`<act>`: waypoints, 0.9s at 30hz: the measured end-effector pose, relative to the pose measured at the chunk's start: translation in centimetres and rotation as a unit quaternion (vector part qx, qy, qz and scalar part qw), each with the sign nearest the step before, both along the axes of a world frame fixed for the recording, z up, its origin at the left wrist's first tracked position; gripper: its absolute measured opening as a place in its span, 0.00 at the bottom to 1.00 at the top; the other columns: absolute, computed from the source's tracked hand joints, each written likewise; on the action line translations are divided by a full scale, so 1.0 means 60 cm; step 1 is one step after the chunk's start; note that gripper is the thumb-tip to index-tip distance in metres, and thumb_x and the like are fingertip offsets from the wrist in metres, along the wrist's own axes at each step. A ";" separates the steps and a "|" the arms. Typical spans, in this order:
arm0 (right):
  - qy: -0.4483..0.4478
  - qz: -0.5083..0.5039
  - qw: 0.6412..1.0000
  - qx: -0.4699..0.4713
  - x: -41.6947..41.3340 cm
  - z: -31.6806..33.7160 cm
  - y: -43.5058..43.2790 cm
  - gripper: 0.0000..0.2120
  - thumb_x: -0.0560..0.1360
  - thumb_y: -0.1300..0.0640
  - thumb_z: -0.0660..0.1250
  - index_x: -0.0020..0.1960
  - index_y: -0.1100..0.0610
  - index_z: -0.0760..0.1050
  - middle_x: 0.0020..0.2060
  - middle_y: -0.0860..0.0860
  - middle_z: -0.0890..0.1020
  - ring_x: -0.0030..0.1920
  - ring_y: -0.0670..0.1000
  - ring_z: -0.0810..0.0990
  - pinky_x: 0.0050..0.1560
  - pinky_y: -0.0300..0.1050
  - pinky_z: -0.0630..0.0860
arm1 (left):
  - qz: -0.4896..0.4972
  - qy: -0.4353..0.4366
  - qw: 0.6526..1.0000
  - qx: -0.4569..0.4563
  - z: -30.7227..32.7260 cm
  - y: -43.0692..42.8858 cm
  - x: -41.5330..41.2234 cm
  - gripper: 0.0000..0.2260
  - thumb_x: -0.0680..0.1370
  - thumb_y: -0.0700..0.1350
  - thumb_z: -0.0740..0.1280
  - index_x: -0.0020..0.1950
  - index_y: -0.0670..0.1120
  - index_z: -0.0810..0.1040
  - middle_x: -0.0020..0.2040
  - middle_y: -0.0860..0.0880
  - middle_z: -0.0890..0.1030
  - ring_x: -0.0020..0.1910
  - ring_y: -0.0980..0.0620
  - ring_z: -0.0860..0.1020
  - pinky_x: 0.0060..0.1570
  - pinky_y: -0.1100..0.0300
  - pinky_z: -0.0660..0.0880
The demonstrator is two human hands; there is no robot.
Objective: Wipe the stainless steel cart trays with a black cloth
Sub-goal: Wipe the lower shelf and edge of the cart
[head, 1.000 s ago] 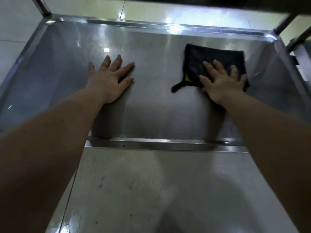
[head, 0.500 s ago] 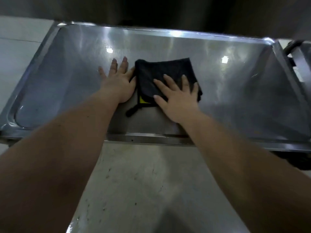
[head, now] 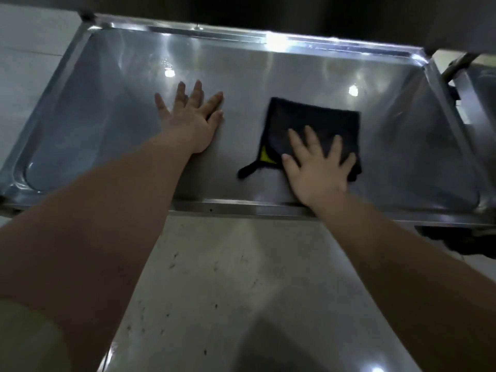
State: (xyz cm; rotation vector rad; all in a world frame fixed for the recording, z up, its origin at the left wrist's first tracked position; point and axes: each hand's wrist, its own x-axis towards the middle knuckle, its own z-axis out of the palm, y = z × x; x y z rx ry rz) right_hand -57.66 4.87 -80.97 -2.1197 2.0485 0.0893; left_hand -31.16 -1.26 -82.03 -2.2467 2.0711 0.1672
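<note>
Open tray floor (head: 268, 65) beyond cloth (head: 311, 122), raised rim (head: 241, 209) bounding it

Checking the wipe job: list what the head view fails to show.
Cloth: near part under the right hand, head view.
Tray: patch under the left hand; streaks lost in glare and blur.
Dark object below the tray's right end: dim, cut by the frame edge.

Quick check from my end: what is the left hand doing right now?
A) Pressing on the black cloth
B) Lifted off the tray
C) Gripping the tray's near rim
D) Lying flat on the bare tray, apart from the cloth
D: the left hand lies flat, fingers spread, on the bare tray, while the right hand presses the black cloth.
</note>
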 end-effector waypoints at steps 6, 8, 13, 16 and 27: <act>-0.068 0.071 0.995 0.025 0.118 0.008 0.128 0.26 0.80 0.35 0.43 0.76 0.33 0.43 0.78 0.39 0.42 0.76 0.62 0.34 0.64 0.69 0.24 | 0.049 0.155 0.981 -0.107 0.033 0.036 -0.019 0.20 0.83 0.51 0.53 0.75 0.51 0.67 0.78 0.45 0.63 0.78 0.42 0.55 0.75 0.37 0.49; -0.098 0.068 0.993 -0.013 0.099 0.020 0.101 0.24 0.81 0.38 0.47 0.77 0.35 0.50 0.79 0.40 0.49 0.77 0.62 0.39 0.65 0.69 0.24 | 0.017 0.233 0.964 -0.128 0.040 0.068 -0.040 0.17 0.82 0.48 0.58 0.70 0.48 0.73 0.70 0.43 0.73 0.71 0.42 0.67 0.72 0.43 0.59; -0.078 0.054 0.995 0.006 0.034 0.032 0.000 0.26 0.83 0.47 0.52 0.79 0.49 0.51 0.79 0.45 0.50 0.77 0.63 0.41 0.74 0.67 0.39 | -0.080 0.219 0.966 -0.112 0.039 0.127 -0.083 0.21 0.83 0.48 0.61 0.73 0.41 0.70 0.71 0.40 0.72 0.69 0.41 0.69 0.70 0.52 0.61; -0.093 0.067 0.993 -0.001 0.028 0.042 -0.021 0.23 0.82 0.50 0.57 0.76 0.53 0.61 0.75 0.54 0.64 0.73 0.64 0.58 0.73 0.62 0.52 | -0.061 0.165 0.978 -0.114 0.048 0.131 -0.092 0.19 0.82 0.48 0.62 0.71 0.42 0.71 0.65 0.40 0.74 0.65 0.40 0.69 0.65 0.52 0.63; -0.037 0.331 0.942 -0.052 0.000 0.184 0.048 0.11 0.75 0.58 0.66 0.56 0.60 0.72 0.55 0.59 0.74 0.55 0.61 0.71 0.47 0.51 0.66 | -0.030 0.156 0.983 -0.089 0.150 0.288 -0.094 0.09 0.79 0.45 0.65 0.58 0.45 0.78 0.54 0.44 0.77 0.56 0.41 0.74 0.56 0.50 0.64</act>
